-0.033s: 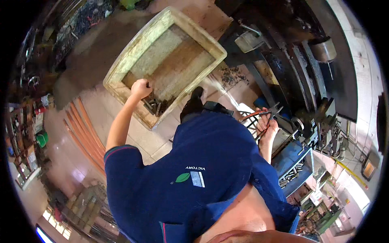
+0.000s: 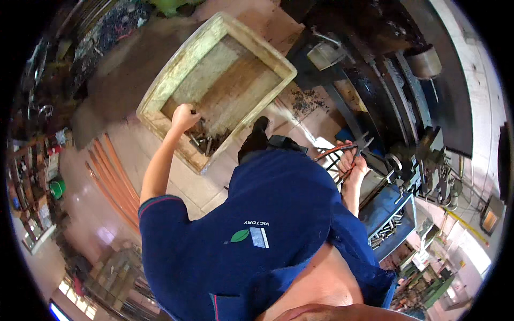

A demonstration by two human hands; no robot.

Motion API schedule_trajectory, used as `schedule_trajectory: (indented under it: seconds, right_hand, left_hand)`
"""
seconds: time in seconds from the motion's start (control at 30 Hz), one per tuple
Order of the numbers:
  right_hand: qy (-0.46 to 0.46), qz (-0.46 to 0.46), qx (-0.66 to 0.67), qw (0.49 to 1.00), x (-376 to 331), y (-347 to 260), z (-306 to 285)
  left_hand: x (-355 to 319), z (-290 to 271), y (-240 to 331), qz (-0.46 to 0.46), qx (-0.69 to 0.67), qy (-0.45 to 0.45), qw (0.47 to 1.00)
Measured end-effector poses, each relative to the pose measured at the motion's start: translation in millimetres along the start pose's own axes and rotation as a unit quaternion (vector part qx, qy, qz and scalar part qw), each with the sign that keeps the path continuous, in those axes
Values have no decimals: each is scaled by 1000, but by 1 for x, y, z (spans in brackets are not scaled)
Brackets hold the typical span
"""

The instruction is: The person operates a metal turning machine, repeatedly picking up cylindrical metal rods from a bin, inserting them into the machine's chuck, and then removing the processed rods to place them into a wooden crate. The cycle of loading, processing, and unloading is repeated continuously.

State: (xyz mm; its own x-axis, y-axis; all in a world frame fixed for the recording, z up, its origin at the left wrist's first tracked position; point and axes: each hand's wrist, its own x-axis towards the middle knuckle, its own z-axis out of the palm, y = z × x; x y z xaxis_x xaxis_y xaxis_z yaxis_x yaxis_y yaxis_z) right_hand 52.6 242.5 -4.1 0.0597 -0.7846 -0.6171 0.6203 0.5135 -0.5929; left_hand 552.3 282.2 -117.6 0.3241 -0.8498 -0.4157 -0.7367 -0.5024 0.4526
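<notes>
My left hand [image 2: 185, 116] is closed in a fist above the near left corner of a large, worn, cream-coloured crate [image 2: 178, 62]. A small dark bit shows at its fingers, too small to name. Below and beside it, several short metal pieces [image 2: 210, 143] lie heaped in that corner of the crate. On the other side, my right hand [image 2: 353, 163] is wrapped round the red and black handles of a pair of pliers [image 2: 363, 143]. The jaws of the pliers point away from me, slightly apart, beside a machine.
A blue bin [image 2: 386, 224] of short metal rods stands at my right, below the dark machine [image 2: 375, 80]. Dark chips [image 2: 310, 101] litter the floor right of the crate. Long copper-coloured bars [image 2: 115, 179] lie on the floor at left. A green container [image 2: 57, 187] stands farther left.
The view has shifted slightly. My left hand stays over the crate's corner, with a little more of the metal pieces showing below it. My right hand keeps its hold on the pliers.
</notes>
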Motion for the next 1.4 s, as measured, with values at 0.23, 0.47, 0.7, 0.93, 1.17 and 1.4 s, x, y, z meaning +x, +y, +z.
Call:
schedule_trajectory:
  seconds: [0.23, 0.47, 0.7, 0.93, 1.17, 1.4]
  right_hand:
    - [-123, 2, -263, 957, -4, -23, 58]
    - [-168, -32, -380, 909, -14, -27, 64]
    - [-80, -126, -476, 867, -32, -43, 53]
    - [35, -196, -515, 834, -26, -33, 47]
    - [78, -146, -436, 884, -5, -20, 29]
    - [132, -169, -152, 965, -7, -37, 25]
  left_hand:
    - [-2, -40, 152, 58, -618, -147, 770]
    - [-21, -6, 303, 186, -612, -318, 700]
    - [-39, 17, 357, 190, -500, -390, 750]
    - [-26, 27, 381, 167, -451, -448, 753]
    - [-3, 39, 399, 187, -408, -508, 735]
    - [-20, 85, 388, 236, -318, -526, 753]
